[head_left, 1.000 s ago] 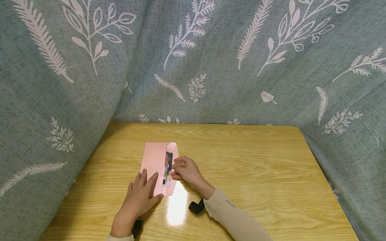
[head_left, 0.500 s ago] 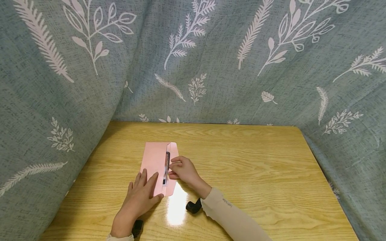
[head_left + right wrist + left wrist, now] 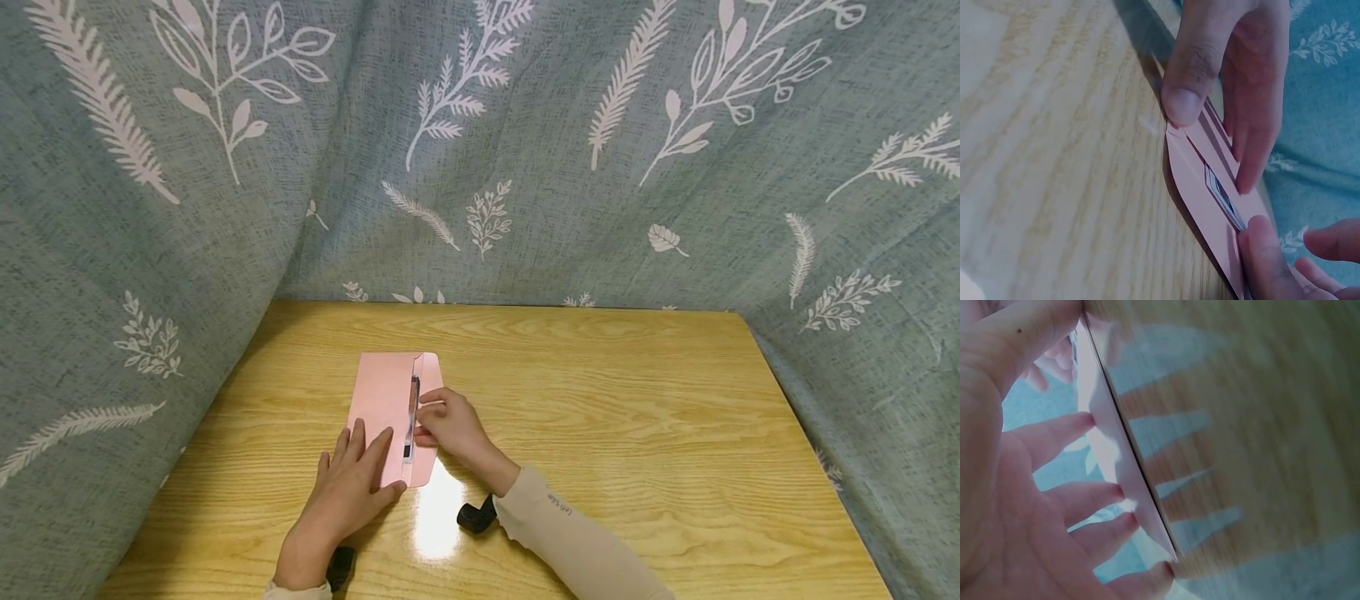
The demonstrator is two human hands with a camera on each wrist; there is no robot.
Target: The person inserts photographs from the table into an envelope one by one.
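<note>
A pink envelope (image 3: 381, 383) lies on the wooden table with its flap (image 3: 429, 375) unfolded to the right. A photo (image 3: 412, 404) with a dark picture and pale border sits mostly inside, a narrow strip showing at the mouth. My left hand (image 3: 345, 483) rests on the envelope with fingers spread, its thumb (image 3: 1185, 106) at the near end of the flap. At the photo's exposed edge, my right hand (image 3: 453, 425) pinches it with curled fingers; the exact contact is partly hidden. From the left wrist, the envelope (image 3: 1125, 462) appears edge-on beneath my fingertips.
Glossy wooden table (image 3: 600, 400) stretches to the right and behind the envelope. A patterned blue-grey curtain (image 3: 555, 242) hangs along the back and both sides. Black wrist mounts (image 3: 476, 515) show by both wrists.
My right hand has shifted left, sliding the photo deeper into the envelope, so less of it shows. The left hand and the envelope have stayed in place.
</note>
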